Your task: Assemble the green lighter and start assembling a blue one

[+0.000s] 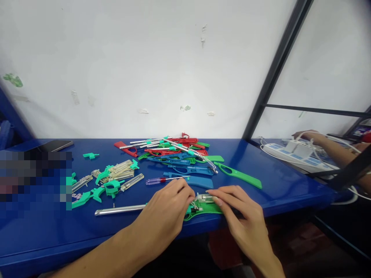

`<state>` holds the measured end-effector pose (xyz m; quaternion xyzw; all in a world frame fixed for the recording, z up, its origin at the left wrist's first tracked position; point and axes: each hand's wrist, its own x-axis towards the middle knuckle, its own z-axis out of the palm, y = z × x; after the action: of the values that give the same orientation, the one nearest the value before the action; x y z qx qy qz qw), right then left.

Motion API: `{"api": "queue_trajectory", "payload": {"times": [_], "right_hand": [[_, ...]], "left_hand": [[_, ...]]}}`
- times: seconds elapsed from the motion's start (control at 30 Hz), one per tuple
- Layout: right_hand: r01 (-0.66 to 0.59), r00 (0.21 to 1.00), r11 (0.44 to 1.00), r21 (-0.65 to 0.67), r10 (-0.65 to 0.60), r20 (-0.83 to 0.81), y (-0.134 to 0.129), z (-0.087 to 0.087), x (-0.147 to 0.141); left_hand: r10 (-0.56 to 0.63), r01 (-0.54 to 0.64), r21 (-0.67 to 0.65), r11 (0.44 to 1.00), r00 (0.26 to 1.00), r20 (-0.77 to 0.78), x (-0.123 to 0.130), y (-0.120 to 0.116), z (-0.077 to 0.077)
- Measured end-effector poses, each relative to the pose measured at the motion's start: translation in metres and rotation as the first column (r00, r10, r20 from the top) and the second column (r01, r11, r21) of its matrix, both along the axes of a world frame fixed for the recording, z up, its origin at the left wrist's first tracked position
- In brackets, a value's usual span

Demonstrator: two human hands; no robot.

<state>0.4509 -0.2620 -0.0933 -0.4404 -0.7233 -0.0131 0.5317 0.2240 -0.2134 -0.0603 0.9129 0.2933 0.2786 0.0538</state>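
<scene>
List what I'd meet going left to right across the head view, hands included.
Dark flat device → silver tube → left hand → right hand → white power strip.

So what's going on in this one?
At the near edge of a blue table, the person's right hand pinches a clear piece at a green shell. The left hand is at the shell's other end, its exact grip hidden; a metal tube extends beyond it. Farther back lie a screwdriver and a pile of red, blue and green parts.
</scene>
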Motion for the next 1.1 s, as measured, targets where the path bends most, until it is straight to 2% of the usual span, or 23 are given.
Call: {"api": "queue_trajectory", "payload": {"times": [0.27,0.63,1.1], "right_hand": [[-0.011,1.000,1.000,0.007,0.012,-0.010,0.0016,-0.0007,0.0008],[0.054,0.996,0.999,0.003,-0.053,-0.075,-0.0028,0.0024,-0.0036],[0.048,0.998,0.998,0.041,-0.046,-0.038,-0.0016,0.0011,-0.0034]], "left_hand": [[-0.010,0.010,0.020,1.000,1.000,0.001,-0.0003,0.0024,-0.0002],[-0.005,0.005,0.010,1.000,1.000,0.020,-0.0001,-0.0031,-0.0001],[0.001,-0.001,0.000,1.000,1.000,-0.020,0.0011,-0.0025,0.0022]]}}
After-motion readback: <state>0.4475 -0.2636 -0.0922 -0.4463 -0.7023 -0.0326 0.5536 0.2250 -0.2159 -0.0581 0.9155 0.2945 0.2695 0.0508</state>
